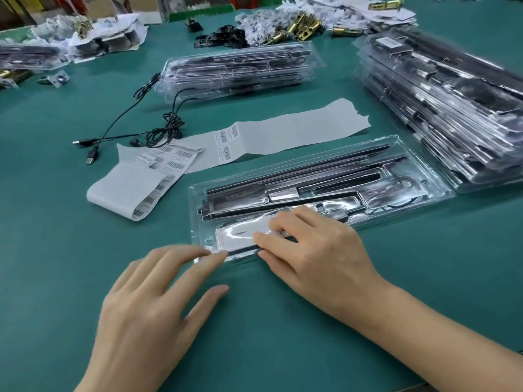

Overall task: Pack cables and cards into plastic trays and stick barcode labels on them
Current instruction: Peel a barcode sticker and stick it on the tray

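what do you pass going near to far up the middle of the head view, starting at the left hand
left hand → clear plastic tray → white label backing strip → middle stack of filled trays → brass hardware pile

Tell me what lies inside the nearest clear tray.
Long black bars, a silver piece, a thin black cable, a white card. The right hand covers part of the card.

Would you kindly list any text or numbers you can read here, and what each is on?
None can be read.
Barcode labels on the backing paper: print too small and blurred.
Card in the tray: faint marks, unreadable.
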Demonstrator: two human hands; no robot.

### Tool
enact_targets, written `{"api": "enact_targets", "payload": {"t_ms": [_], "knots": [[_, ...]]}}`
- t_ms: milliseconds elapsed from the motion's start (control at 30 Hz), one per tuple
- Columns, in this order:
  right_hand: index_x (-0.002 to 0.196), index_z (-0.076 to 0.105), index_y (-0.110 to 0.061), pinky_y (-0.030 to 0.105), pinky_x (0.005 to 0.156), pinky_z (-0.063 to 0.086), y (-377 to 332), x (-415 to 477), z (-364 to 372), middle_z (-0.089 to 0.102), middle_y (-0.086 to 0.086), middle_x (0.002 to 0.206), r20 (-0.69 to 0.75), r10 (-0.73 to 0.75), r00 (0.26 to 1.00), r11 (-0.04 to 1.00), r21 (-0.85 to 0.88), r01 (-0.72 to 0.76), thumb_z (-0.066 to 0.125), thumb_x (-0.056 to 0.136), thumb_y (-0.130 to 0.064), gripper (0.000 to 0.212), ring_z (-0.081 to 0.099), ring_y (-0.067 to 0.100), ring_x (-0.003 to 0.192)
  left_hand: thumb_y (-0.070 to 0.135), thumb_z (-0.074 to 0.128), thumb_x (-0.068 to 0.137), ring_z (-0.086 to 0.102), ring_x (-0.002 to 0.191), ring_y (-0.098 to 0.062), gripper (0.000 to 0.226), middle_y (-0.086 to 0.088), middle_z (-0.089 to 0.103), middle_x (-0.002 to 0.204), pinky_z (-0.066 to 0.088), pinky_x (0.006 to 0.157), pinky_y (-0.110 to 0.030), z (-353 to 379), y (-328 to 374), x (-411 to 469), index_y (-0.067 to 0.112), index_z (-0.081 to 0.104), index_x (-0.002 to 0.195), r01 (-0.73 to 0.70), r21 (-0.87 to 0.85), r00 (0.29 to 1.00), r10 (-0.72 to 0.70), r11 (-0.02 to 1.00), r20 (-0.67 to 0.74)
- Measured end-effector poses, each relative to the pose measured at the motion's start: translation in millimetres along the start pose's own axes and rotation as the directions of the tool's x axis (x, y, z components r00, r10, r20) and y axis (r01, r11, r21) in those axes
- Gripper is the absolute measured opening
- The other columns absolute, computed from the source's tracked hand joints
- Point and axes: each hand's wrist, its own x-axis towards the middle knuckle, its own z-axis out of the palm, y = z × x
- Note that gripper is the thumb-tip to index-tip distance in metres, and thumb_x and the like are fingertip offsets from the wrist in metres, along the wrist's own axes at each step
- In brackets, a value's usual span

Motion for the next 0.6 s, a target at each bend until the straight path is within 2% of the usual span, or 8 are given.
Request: {"api": "enact_targets", "payload": {"t_ms": [67,100,167,267,367,433,567,600], "knots": [[0.101,0.077,-0.02,0.032,0.071,0.053,2.3,-2.1,-1.3,0.067,-0.002,0.094,0.007,-0.013,1.0,1.0,0.009,0.013,0.058,0.102,-0.028,0.02,0.063,0.021,0.089,0.039,0.064,0.096,0.062,0.128,-0.018,0.042,0.003,0.065,0.138,0.046,0.105,-0.037,6.0,2.6,12.0,0.02,0.07,0.132,-0.012,-0.041,0.992,0.017,0.999,0.127],[0.106,0.077,-0.019,0.032,0.077,0.053,3.3,-4.0,-1.9,0.068,0.0,0.099,0.01,-0.015,1.0,1.0,0.017,0.015,0.061,0.101,-0.026,0.018,0.065,0.022,0.095,0.042,0.059,0.097,0.057,0.134,-0.018,0.046,0.003,0.061,0.144,0.042,0.112,-0.037,7.5,4.5,17.3,0.02,0.067,0.136,0.004,-0.058,0.984,0.007,0.998,0.178],[0.117,0.075,-0.019,0.034,0.097,0.052,5.0,-9.1,-2.6,0.069,0.004,0.116,0.052,0.001,0.999,0.998,0.058,-0.004,0.068,0.097,-0.023,0.021,0.064,0.025,0.115,0.044,0.051,0.098,0.059,0.133,-0.016,0.047,0.005,0.058,0.147,0.037,0.116,-0.032,9.2,9.0,24.1,0.021,0.067,0.136,0.055,-0.085,0.968,-0.032,0.995,0.249],[0.135,0.067,-0.026,0.044,0.119,0.038,9.2,-16.6,-6.7,0.056,0.011,0.148,0.198,0.03,0.98,0.99,0.128,-0.056,0.067,0.099,-0.028,0.037,0.047,0.026,0.143,0.039,0.046,0.099,0.066,0.123,-0.016,0.043,0.007,0.061,0.143,0.042,0.111,-0.028,7.6,13.0,27.4,0.026,0.071,0.131,0.113,-0.104,0.963,-0.083,0.988,0.258],[0.146,0.056,-0.031,0.038,0.125,0.026,19.3,-20.8,-15.0,0.041,0.01,0.161,0.306,0.041,0.951,0.988,0.127,-0.083,0.055,0.101,-0.041,0.046,0.033,0.022,0.152,0.037,0.044,0.098,0.061,0.124,-0.012,0.042,0.01,0.063,0.141,0.046,0.101,-0.036,6.0,14.7,28.1,0.03,0.073,0.127,0.124,-0.089,0.967,-0.1,0.988,0.235],[0.15,0.05,-0.033,0.037,0.126,0.021,25.4,-20.7,-19.6,0.037,0.008,0.163,0.345,0.057,0.937,0.988,0.112,-0.102,0.047,0.102,-0.047,0.051,0.028,0.018,0.154,0.035,0.044,0.098,0.059,0.123,-0.012,0.041,0.009,0.064,0.139,0.047,0.099,-0.038,6.1,16.1,28.4,0.029,0.074,0.125,0.114,-0.072,0.969,-0.095,0.991,0.228],[0.149,0.052,-0.029,0.043,0.123,0.032,25.0,-18.6,-18.8,0.042,0.003,0.16,0.346,0.031,0.938,0.995,0.081,-0.063,0.046,0.102,-0.044,0.051,0.035,0.02,0.151,0.035,0.053,0.099,0.065,0.125,-0.021,0.037,0.0,0.066,0.137,0.047,0.109,-0.034,9.0,17.3,33.5,0.018,0.076,0.121,0.048,-0.035,0.963,-0.038,0.998,0.266],[0.15,0.05,-0.027,0.044,0.122,0.032,24.3,-19.3,-17.2,0.041,0.0,0.162,0.351,0.019,0.936,0.996,0.075,-0.048,0.044,0.103,-0.043,0.05,0.034,0.019,0.151,0.035,0.059,0.1,0.064,0.126,-0.02,0.032,0.0,0.067,0.137,0.048,0.106,-0.034,11.0,19.1,36.9,0.016,0.075,0.119,0.04,-0.041,0.962,-0.028,0.998,0.272]]}}
